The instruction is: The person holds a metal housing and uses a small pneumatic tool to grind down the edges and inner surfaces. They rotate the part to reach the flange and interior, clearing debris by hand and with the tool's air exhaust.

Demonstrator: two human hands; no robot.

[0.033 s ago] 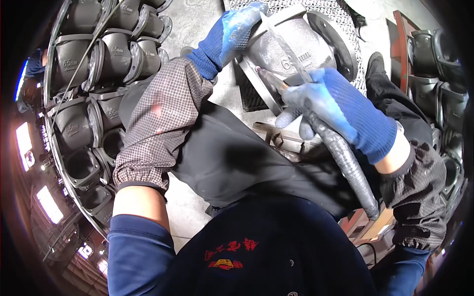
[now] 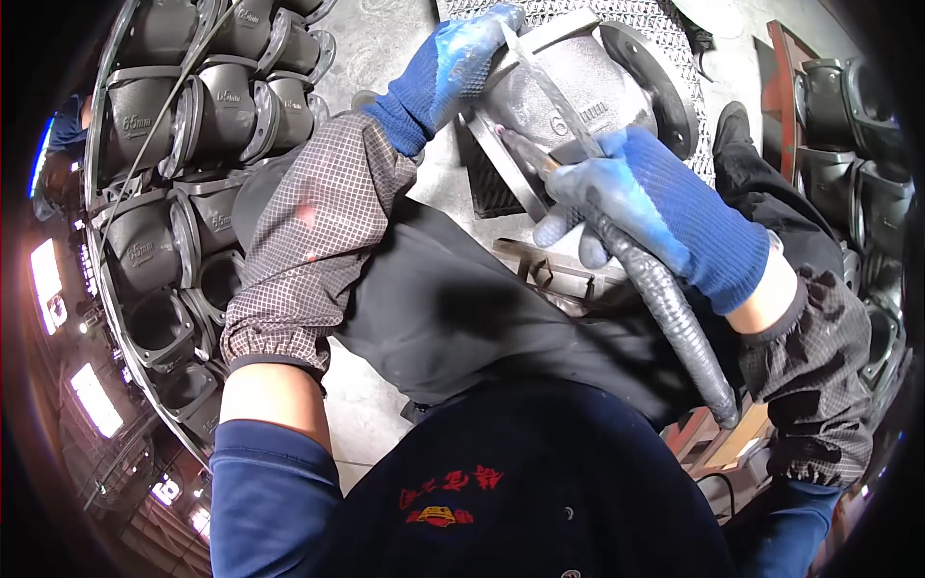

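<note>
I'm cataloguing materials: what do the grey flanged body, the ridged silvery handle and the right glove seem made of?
Flanged body: probably cast metal, matte grey, judging by its grainy surface and raised marking.
Silvery handle: possibly wrapped in tape or film; glossy ridges show, core hidden.
Right glove: apparently blue knitted fabric, by its ribbed texture; the paler, smoother area suggests a rubbery coating.

1. The right hand [image 2: 631,197] hides part of the taped handle [image 2: 670,308]; whether the long blade [image 2: 552,91] and the brownish pointed rod [image 2: 526,151] join inside the grip cannot be told.
2. The blade covers part of the raised marking on the grey casting [image 2: 617,77].
3. How firmly the left hand [image 2: 467,48] holds the casting is unclear.
4. The top edge cuts off the metal mesh [image 2: 660,14] and the upper-left castings [image 2: 164,31].
5. A blue shape [image 2: 67,135] at the left rim is too blurred to identify.
</note>
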